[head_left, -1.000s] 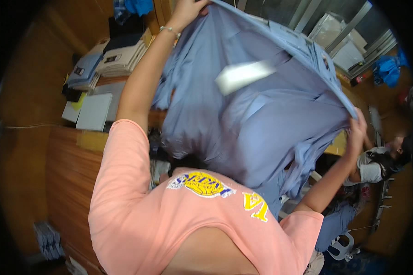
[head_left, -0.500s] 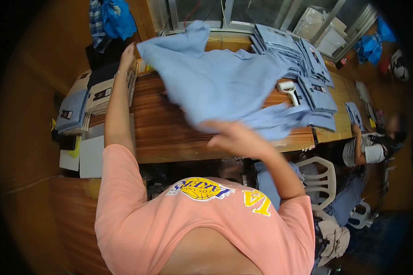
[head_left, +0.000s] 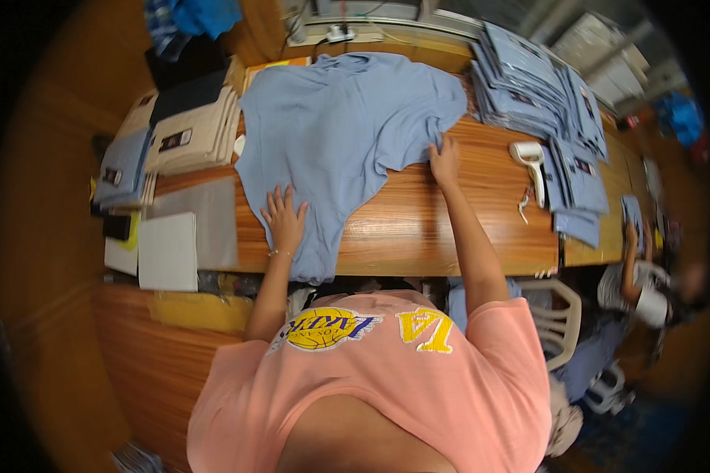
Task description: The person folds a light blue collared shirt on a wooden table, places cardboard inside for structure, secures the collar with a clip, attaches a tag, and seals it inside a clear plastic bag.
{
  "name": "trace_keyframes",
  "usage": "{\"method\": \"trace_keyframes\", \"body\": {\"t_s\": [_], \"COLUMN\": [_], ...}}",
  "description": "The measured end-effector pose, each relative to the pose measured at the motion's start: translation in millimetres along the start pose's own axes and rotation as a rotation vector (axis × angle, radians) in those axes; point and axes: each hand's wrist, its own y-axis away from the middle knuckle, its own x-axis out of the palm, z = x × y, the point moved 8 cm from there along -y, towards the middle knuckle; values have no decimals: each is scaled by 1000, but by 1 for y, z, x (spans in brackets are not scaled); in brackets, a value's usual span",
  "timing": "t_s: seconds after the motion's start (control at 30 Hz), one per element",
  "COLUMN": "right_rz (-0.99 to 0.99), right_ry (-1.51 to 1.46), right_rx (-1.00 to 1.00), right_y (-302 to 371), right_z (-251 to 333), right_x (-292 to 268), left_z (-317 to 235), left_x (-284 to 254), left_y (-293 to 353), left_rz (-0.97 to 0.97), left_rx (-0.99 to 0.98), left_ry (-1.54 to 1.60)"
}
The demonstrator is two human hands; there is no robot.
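A light-blue shirt (head_left: 331, 118) lies spread over the brown wood-grain table (head_left: 418, 229), wrinkled, its narrow near end reaching the front edge. My left hand (head_left: 285, 219) rests on its near left part, fingers spread and flat on the cloth. At the shirt's right side my right hand (head_left: 445, 162) has its fingers closed on the edge of the fabric. Right of that hand lie a white lint roller (head_left: 532, 162) and a small tool with a red part (head_left: 524, 203), too small to name.
Packed blue shirts (head_left: 521, 87) are piled at the back right, with more packed shirts (head_left: 580, 177) nearer. Beige folded garments (head_left: 189, 138) stand at the left beside clear plastic sheets (head_left: 213, 221) and white card (head_left: 168, 252). A chair (head_left: 560, 315) and another person (head_left: 639, 292) are at the right.
The shirt, held up and swinging before, now lies flat on the table. My left hand has come down and nearer to me; my right hand has moved away from me to the shirt's right edge.
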Motion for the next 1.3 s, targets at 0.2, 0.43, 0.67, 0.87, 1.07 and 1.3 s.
{"method": "trace_keyframes", "body": {"t_s": [0.2, 0.43, 0.67, 0.87, 1.07, 1.3], "right_rz": [221, 54, 54, 216, 56, 260], "right_ry": [386, 212, -267, 270, 700, 102], "right_rx": [-210, 237, 292, 262, -352, -27], "right_y": [57, 159, 145, 177, 115, 19], "right_z": [-70, -120, -143, -130, -64, 25], "right_x": [-23, -125, -143, -175, -83, -29], "left_z": [44, 31, 22, 22, 40, 36], "left_x": [-19, -47, -30, -35, -25, -56], "left_y": [25, 47, -5, 28, 20, -12], "left_rz": [-92, -245, -256, -114, -96, -222], "left_rx": [-19, 5, 93, 11, 33, 76], "left_ry": [-67, 144, 146, 25, -160, 219]}}
